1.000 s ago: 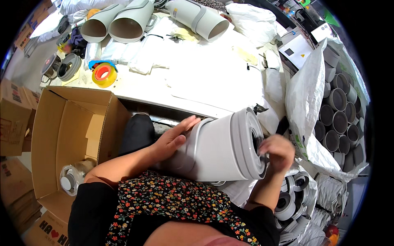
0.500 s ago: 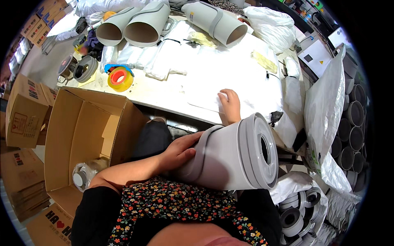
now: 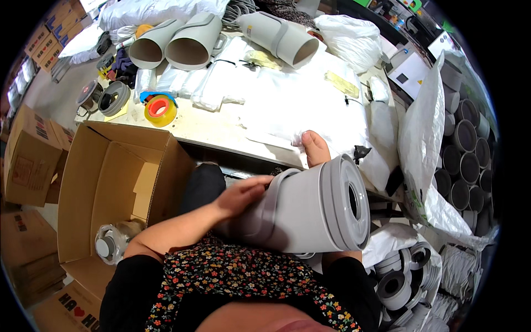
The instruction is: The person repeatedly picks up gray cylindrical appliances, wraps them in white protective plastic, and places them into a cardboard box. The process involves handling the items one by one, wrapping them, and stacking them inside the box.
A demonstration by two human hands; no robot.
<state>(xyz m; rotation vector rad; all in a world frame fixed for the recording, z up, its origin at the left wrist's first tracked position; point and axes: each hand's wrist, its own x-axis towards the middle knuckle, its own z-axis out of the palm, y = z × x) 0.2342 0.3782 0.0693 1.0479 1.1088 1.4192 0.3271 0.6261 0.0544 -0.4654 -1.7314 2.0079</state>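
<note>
A light grey cylinder (image 3: 298, 213) with a ringed cap at its right end and a curved band round its body lies tilted across my lap. My left hand (image 3: 241, 197) is open, its fingers stretched along the band end of the cylinder. Beyond the cylinder, at the table's near edge, my right hand (image 3: 316, 149) closes its thumb and fingers on the edge of a thin white plastic bag (image 3: 271, 139). The cylinder hides part of my right arm. The white bag runs into the bright pile of plastic on the table.
An open cardboard box (image 3: 105, 182) with a clear-wrapped part inside stands at my left. Yellow tape (image 3: 160, 110) and several more grey cylinders (image 3: 193, 44) lie on the table (image 3: 215, 130). To the right are a large bag (image 3: 423, 133) and a sack of grey rings (image 3: 392, 290).
My right hand's fingers have closed on the plastic's edge, which has lifted slightly. My left hand's grip on the cylinder has loosened. The view has shifted a little.
</note>
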